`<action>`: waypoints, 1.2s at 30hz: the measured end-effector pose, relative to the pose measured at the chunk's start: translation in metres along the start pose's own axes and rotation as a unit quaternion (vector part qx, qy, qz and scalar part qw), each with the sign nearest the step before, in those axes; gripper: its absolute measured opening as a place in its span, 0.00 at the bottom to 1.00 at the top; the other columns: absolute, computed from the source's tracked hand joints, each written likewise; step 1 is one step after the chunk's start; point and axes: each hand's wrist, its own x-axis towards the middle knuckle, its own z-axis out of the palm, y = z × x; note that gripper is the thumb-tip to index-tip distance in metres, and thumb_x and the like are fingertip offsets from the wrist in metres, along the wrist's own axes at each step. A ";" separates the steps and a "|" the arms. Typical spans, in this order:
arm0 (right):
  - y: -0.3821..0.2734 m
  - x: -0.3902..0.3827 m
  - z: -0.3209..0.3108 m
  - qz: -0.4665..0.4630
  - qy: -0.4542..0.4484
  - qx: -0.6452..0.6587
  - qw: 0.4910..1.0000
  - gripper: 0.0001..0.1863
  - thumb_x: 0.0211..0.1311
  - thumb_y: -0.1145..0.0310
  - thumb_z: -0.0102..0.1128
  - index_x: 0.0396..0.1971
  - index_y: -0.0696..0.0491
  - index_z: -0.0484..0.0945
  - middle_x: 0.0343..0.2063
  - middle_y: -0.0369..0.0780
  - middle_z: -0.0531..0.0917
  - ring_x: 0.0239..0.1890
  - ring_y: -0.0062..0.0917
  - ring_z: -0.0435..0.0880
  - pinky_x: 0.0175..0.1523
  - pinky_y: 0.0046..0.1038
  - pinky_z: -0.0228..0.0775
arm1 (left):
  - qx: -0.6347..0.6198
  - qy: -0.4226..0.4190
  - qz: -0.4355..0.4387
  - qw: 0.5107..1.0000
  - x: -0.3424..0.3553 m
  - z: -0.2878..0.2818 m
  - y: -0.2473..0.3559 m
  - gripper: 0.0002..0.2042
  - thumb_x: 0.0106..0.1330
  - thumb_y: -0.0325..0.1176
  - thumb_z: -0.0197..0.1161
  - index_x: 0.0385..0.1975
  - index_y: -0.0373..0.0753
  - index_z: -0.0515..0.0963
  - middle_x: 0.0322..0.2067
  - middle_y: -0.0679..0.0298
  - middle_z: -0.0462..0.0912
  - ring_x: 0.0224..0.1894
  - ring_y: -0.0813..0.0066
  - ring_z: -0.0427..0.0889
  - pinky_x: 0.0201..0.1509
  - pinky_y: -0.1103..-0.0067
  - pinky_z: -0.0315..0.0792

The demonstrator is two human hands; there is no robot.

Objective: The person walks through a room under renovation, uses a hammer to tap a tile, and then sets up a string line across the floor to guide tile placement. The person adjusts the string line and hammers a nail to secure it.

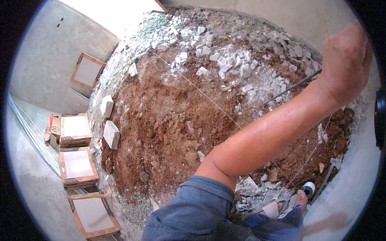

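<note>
My left hand (345, 60) is raised at the upper right, fingers curled closed; what they hold, if anything, is hidden. My forearm crosses above red-brown soil (169, 120). A thin dark rod (287, 89) passes behind the forearm toward the hand; I cannot tell whether they touch. A taut white string (201, 92) runs diagonally over the soil, and another line (311, 160) slants upward from near my feet. My right hand is out of view.
Broken white rubble (245, 70) covers the back. Pale blocks (111, 134) lie at the left, beside boxed tiles (77, 164) and long pipes (32, 132) along the wall (42, 52). My sandalled foot (299, 199) is at the lower right, near a white cylindrical object (308, 188).
</note>
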 end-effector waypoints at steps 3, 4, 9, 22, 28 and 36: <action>0.011 -0.001 0.002 -0.001 -0.001 -0.011 1.000 0.16 0.58 0.55 0.58 0.44 0.45 0.82 0.40 0.46 0.83 0.45 0.41 0.80 0.52 0.34 0.69 | -0.012 -0.008 -0.012 1.000 -0.008 0.002 0.003 0.12 0.67 0.29 0.50 0.44 0.25 0.68 0.32 0.46 0.79 0.31 0.58 0.81 0.31 0.74 0.75; 0.012 -0.002 0.002 -0.005 -0.001 -0.017 1.000 0.17 0.58 0.54 0.58 0.44 0.44 0.82 0.40 0.46 0.83 0.45 0.41 0.80 0.52 0.34 0.69 | -0.018 -0.012 -0.015 1.000 -0.011 0.003 0.005 0.12 0.67 0.29 0.50 0.43 0.26 0.68 0.32 0.46 0.79 0.31 0.58 0.80 0.31 0.74 0.75; -0.006 -0.007 -0.004 -0.012 0.007 -0.033 0.999 0.15 0.64 0.63 0.55 0.41 0.59 0.79 0.37 0.47 0.83 0.41 0.37 0.82 0.50 0.32 0.70 | -0.042 -0.024 -0.025 0.999 -0.014 0.008 0.018 0.11 0.66 0.29 0.51 0.40 0.26 0.68 0.31 0.46 0.78 0.30 0.56 0.80 0.31 0.72 0.75; -0.037 -0.018 -0.012 -0.036 -0.009 0.005 0.999 0.16 0.64 0.59 0.50 0.42 0.52 0.81 0.40 0.46 0.83 0.44 0.40 0.81 0.50 0.34 0.71 | -0.179 -0.033 -0.117 0.976 -0.055 0.102 0.058 0.10 0.63 0.31 0.51 0.33 0.27 0.70 0.27 0.45 0.77 0.28 0.52 0.79 0.31 0.68 0.74; -0.046 -0.016 -0.013 -0.009 0.001 0.007 1.000 0.16 0.64 0.57 0.50 0.40 0.51 0.81 0.38 0.45 0.83 0.42 0.40 0.82 0.47 0.38 0.72 | -0.204 -0.057 -0.117 0.970 -0.045 0.118 0.081 0.10 0.62 0.31 0.52 0.29 0.27 0.70 0.25 0.44 0.77 0.27 0.50 0.78 0.31 0.66 0.73; -0.034 -0.011 -0.004 -0.054 0.036 -0.001 0.998 0.17 0.64 0.56 0.48 0.40 0.52 0.80 0.37 0.47 0.83 0.41 0.45 0.80 0.46 0.41 0.72 | -0.240 -0.078 -0.141 0.957 -0.052 0.143 0.100 0.11 0.60 0.32 0.52 0.24 0.28 0.71 0.23 0.43 0.76 0.26 0.47 0.77 0.31 0.64 0.72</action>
